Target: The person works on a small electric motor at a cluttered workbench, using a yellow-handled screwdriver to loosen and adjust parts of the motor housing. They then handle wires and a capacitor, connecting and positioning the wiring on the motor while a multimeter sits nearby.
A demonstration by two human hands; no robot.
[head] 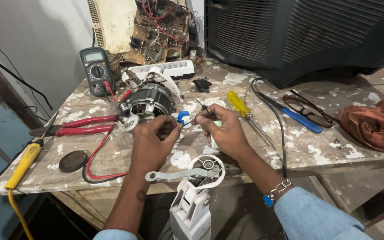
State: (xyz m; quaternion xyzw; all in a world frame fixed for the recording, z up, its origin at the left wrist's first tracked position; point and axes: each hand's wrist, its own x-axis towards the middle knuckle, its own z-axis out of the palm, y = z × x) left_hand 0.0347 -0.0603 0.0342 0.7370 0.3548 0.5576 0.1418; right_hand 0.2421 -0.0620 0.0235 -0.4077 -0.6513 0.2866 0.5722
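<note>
Centrally, on the paint-spattered wooden workbench [316, 151]: left hand [150, 144] and right hand [225, 131], both pinched narrow around a small blue connector [182, 117] and thin wires held between them; exactly which fingers grip it is hard to tell. Just behind the hands: electric motor [150, 103]. Left of it: red-handled pliers [83, 125], digital multimeter [97, 70] with red lead, yellow-handled tool [23, 163]. Right of the hands: yellow-handled screwdriver [241, 106], blue-handled screwdriver [299, 119], rust-coloured cloth [376, 124]. Near edge, below the hands: white plastic housing [196, 195] with a grey metal arm.
</note>
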